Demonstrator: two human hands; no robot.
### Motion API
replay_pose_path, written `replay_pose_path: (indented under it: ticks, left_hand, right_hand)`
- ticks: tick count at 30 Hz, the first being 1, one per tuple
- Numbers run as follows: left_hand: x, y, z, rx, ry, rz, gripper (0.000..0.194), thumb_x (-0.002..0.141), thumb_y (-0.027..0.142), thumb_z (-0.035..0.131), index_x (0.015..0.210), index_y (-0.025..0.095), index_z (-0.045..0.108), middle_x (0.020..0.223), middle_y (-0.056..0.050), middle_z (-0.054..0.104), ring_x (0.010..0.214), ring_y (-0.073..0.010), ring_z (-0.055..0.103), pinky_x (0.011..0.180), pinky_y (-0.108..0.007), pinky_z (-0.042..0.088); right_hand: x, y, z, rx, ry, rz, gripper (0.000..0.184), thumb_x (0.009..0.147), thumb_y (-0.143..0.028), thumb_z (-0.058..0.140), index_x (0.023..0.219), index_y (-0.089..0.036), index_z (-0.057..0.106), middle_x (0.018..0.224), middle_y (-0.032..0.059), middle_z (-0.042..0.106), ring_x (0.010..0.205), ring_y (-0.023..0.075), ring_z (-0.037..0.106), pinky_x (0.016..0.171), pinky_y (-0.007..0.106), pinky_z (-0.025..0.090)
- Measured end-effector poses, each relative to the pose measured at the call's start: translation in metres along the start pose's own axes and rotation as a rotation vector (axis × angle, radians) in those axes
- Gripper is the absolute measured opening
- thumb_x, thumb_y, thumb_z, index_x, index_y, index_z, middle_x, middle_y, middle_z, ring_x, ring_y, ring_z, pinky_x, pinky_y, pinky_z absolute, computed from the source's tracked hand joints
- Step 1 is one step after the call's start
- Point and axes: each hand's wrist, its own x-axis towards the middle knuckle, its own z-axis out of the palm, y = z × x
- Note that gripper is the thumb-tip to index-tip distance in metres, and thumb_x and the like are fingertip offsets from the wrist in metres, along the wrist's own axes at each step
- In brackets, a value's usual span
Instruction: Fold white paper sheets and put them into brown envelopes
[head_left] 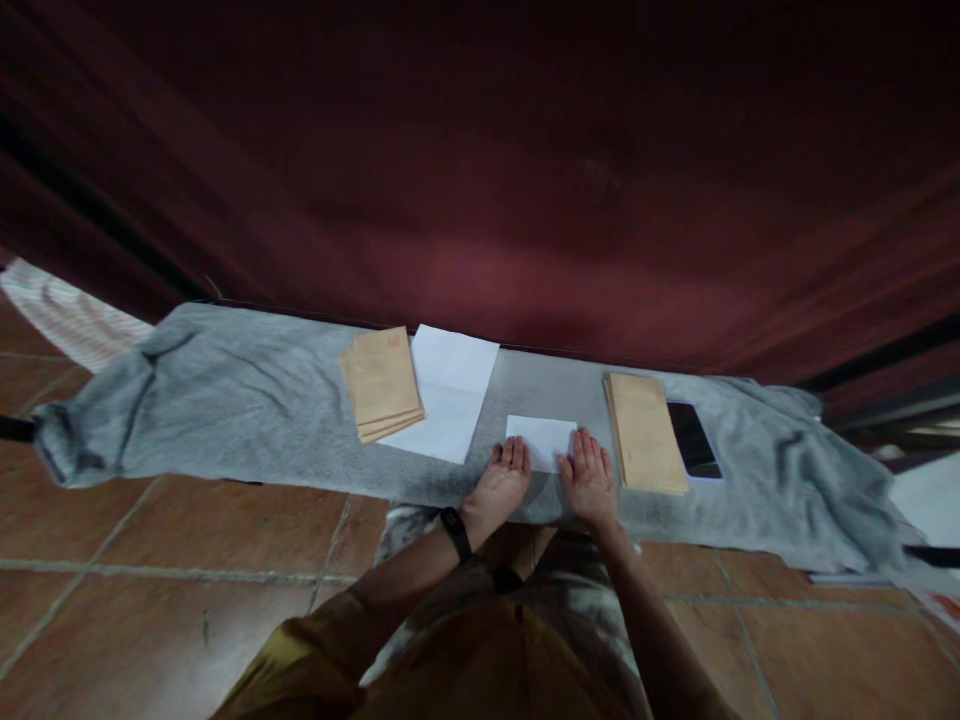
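A small folded white paper (541, 438) lies on a grey cloth (247, 400). My left hand (501, 484) rests flat at the paper's near left corner, fingers stretched out. My right hand (589, 478) lies flat on the paper's near right corner, fingers together and extended. A black band sits on my left wrist. Neither hand holds anything.
A stack of tan envelopes (381, 382) lies on white sheets (448, 392) to the left. Another tan envelope stack (645, 432) and a dark phone (693, 440) lie to the right. A dark red curtain (480, 180) hangs behind. Tiled floor (150, 580) surrounds the cloth.
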Motion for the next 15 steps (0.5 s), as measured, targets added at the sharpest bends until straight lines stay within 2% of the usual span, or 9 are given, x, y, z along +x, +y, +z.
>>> replay_pose_path:
  ticks: [5,8,10,12,15]
  left_hand:
    - [0.002,-0.014,-0.014,-0.079,0.022,0.001,0.051,0.086,-0.001,0.039,0.128,0.016,0.061,0.140,-0.016,0.060,0.133,-0.0249,0.055,0.108,-0.045,0.047]
    - [0.001,-0.025,-0.028,-0.118,0.062,-0.005,0.039,0.090,0.003,0.040,0.115,0.018,0.067,0.125,-0.014,0.069,0.117,-0.0239,0.065,0.099,-0.040,0.052]
    - [0.000,-0.031,-0.038,-0.143,0.094,-0.018,0.031,0.094,0.009,0.042,0.109,0.018,0.068,0.115,-0.011,0.073,0.107,-0.0228,0.068,0.095,-0.037,0.053]
    - [0.000,-0.036,-0.047,-0.286,0.143,-0.041,0.025,0.097,0.017,0.045,0.105,0.020,0.068,0.106,-0.008,0.075,0.100,-0.0206,0.069,0.090,-0.033,0.053]
    - [0.004,-0.042,-0.056,-0.693,0.222,-0.116,0.023,0.098,0.031,0.049,0.096,0.021,0.069,0.087,-0.002,0.073,0.081,-0.0172,0.068,0.073,-0.026,0.053]
  right_hand:
    - [0.001,-0.001,-0.008,0.081,-0.014,0.023,0.053,0.105,-0.036,0.033,0.150,-0.010,0.043,0.151,0.0184,0.049,0.143,0.0266,0.041,0.116,0.051,0.033]
    - [0.000,0.000,-0.017,0.268,-0.008,0.056,0.048,0.105,-0.033,0.031,0.145,-0.014,0.051,0.145,0.0156,0.057,0.138,0.0242,0.048,0.116,0.050,0.036]
    - [-0.001,0.001,-0.026,0.461,-0.001,0.121,0.047,0.105,-0.037,0.031,0.140,-0.017,0.055,0.142,0.0135,0.060,0.134,0.0236,0.053,0.113,0.049,0.041]
    - [-0.001,0.001,-0.037,0.659,0.000,0.212,0.048,0.104,-0.045,0.035,0.136,-0.019,0.059,0.140,0.0121,0.062,0.130,0.0243,0.056,0.109,0.046,0.046]
    - [0.002,0.001,-0.055,0.879,-0.028,0.328,0.049,0.098,-0.056,0.045,0.123,-0.019,0.065,0.123,0.0109,0.071,0.114,0.0263,0.065,0.097,0.042,0.053]
